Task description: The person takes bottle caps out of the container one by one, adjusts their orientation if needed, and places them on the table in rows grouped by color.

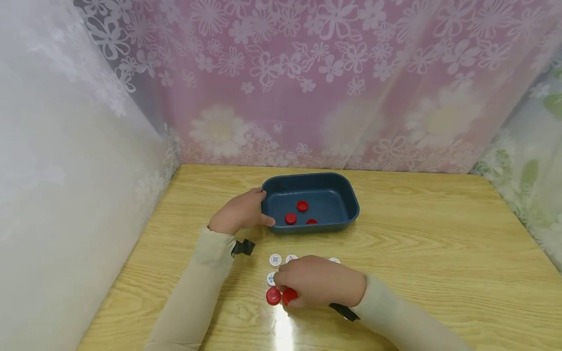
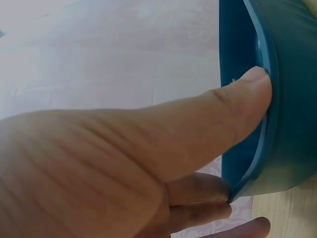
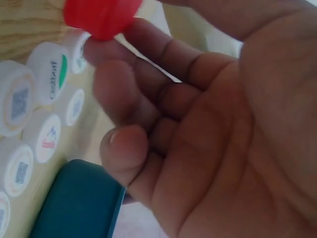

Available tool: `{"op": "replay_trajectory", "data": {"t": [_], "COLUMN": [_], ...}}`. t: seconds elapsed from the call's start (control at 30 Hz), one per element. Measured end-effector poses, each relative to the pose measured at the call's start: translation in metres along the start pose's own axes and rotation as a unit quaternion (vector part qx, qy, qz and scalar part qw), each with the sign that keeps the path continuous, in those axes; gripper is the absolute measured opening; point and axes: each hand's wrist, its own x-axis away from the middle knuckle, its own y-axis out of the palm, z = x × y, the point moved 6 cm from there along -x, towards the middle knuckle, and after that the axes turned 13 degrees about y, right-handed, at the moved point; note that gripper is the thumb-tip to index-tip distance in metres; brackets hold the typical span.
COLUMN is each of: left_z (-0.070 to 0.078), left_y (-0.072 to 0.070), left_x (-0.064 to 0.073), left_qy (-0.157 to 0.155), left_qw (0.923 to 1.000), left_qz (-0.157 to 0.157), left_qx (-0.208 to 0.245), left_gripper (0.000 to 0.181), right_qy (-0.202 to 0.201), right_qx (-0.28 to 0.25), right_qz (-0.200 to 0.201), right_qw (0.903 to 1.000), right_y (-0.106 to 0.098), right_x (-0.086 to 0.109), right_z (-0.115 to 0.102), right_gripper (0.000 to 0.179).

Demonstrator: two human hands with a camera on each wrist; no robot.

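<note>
A dark blue plastic basin (image 1: 320,227) sits toward the back of the table, with several red bottle caps (image 1: 291,219) inside. My left hand (image 1: 239,212) holds the basin's left end, thumb at the front corner and fingers at the back one. In the left wrist view the thumb presses on the rim (image 2: 271,54). Close to the front, my right hand (image 1: 318,282) pinches a red bottle cap (image 3: 101,17) between thumb and fingers. Just left of it lies another red cap (image 1: 273,296). White printed caps (image 1: 275,260) lie beneath and behind the right hand, partly hidden by it.
The wooden table (image 1: 430,234) carries the basin and the caps. A pink flowered curtain (image 1: 281,97) hangs along its back edge. Pale sheets stand to the left (image 1: 79,170) and right (image 1: 527,161). Black straps (image 1: 243,247) are on both wrists.
</note>
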Motion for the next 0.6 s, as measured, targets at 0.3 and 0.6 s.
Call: {"op": "replay_trajectory", "data": {"t": [0.3, 0.6], "left_z": [0.001, -0.001], "left_y": [-0.001, 0.002], "left_x": [0.001, -0.001], "left_qy": [0.0, -0.003], "left_qw": [1.0, 1.0], "left_qz": [-0.001, 0.0], "left_qx": [-0.001, 0.008], "left_gripper": [0.091, 0.092], "right_qy": [0.026, 0.053], "right_qx": [0.109, 0.142], "right_qz": [0.043, 0.077], "right_qw": [0.9928, 0.9854], "right_y": [0.011, 0.019], "right_x": [0.002, 0.004], "right_z": [-0.018, -0.028], "right_gripper": [0.013, 0.01]}}
